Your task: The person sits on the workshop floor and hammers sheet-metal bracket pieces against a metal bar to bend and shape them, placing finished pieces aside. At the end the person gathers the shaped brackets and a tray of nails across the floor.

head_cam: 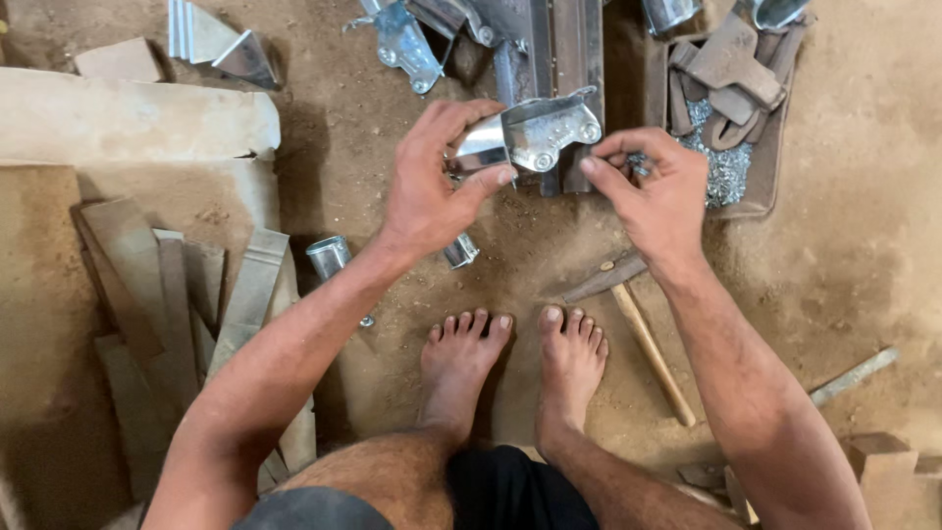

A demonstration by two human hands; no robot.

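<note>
The left hand (432,186) grips a bent shiny metal bracket (535,132), thumb under its near edge and fingers curled over the far side, holding it up above the dirt floor (844,245). The right hand (653,191) is just beside the bracket's right end, thumb and forefinger pinched together on something too small to make out; whether it touches the bracket itself cannot be told. Right behind the bracket, partly hidden by it, a dark steel block (554,44) stands on the ground. To the right of the pinching fingers lies a flat tray (770,162) with a heap of small silvery rivets (724,172) and some brown leather scraps (731,64) on top. Below the right hand a hammer (638,329) rests on the floor, its wooden handle running toward the person's right foot (569,363); the left foot (461,358) is next to it. Under the left wrist lie two small metal cylinders, one (461,251) half covered by the hand, the other (329,257) farther left. Beyond that, brown cardboard strips (177,294) are stacked loosely, and another shiny bracket (407,44) lies past the left hand's fingers.
</note>
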